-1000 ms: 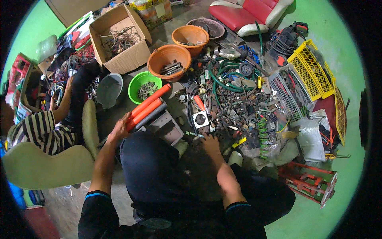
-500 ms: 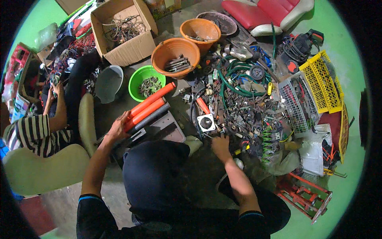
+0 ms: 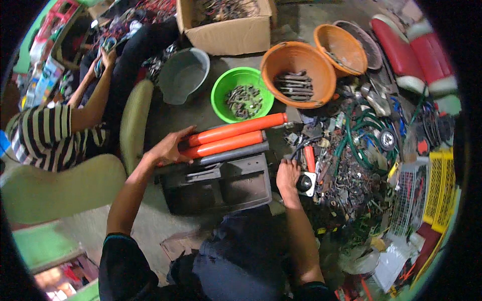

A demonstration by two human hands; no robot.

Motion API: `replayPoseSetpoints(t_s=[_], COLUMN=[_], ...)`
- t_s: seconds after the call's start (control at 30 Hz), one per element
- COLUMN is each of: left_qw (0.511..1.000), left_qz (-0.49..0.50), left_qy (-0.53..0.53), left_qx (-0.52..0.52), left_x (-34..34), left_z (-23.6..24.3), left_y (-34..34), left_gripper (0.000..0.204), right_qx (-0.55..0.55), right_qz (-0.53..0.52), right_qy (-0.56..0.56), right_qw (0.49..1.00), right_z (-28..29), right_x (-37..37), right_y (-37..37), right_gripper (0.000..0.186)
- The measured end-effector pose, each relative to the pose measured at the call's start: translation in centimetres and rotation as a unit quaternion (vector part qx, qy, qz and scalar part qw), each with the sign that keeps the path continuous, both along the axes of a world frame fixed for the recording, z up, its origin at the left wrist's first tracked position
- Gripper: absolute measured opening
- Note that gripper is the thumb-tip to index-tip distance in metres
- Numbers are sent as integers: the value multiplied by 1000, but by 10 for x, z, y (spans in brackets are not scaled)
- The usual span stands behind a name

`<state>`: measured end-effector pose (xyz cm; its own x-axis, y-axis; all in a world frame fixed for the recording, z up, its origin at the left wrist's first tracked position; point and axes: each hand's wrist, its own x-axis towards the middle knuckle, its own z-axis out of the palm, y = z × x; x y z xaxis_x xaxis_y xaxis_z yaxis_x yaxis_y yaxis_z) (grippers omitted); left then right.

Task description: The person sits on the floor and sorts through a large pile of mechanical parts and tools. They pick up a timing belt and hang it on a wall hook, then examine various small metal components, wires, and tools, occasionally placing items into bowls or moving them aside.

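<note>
My left hand (image 3: 170,149) is wrapped around the left ends of two orange tubes (image 3: 236,129), with a dark grey tube (image 3: 241,152) lying alongside them. Below these tubes is a grey plastic tray (image 3: 221,206) with compartments. My right hand (image 3: 288,176) reaches down at the left edge of the heap of small metal parts (image 3: 346,188). Its fingers are curled, and whatever is under the tips is hidden. Right beside it are a white square plate with a black round centre (image 3: 306,184), an orange handle (image 3: 310,158) and a black cable (image 3: 301,146).
Beyond the tubes stand a green basin (image 3: 219,99) of metal pieces, a grey basin (image 3: 168,83), two orange tubs (image 3: 325,93) and a cardboard box (image 3: 226,37). Green hose (image 3: 346,130) and crates (image 3: 442,185) are at right. A co-worker (image 3: 45,133) handles wires at left.
The view has swung left, so everything sits further right. My right hand has moved up, from below the white plate to its left side. My left hand stays on the orange tubes.
</note>
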<state>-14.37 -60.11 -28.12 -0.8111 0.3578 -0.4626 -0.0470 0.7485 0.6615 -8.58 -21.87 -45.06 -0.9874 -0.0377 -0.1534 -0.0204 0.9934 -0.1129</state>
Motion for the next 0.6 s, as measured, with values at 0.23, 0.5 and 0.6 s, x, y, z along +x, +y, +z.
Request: replayPoseSetpoints(t_s=[0.23, 0.5, 0.6], left_qw=[975, 934, 945], left_qz=[127, 138, 70], left_qy=[184, 324, 298], left_qx=[-22, 68, 113], left_x=[20, 37, 43], left_z=[-11, 25, 38], left_y=[-1, 73, 101], left_gripper=[63, 18, 19], right_qx=[-279, -623, -658], right_qz=[-136, -212, -212], right_qy=[19, 159, 196], right_qw=[950, 736, 695], right_z=[48, 151, 172], right_x=[-2, 8, 3], right_y=[23, 73, 75], right_gripper=[15, 12, 12])
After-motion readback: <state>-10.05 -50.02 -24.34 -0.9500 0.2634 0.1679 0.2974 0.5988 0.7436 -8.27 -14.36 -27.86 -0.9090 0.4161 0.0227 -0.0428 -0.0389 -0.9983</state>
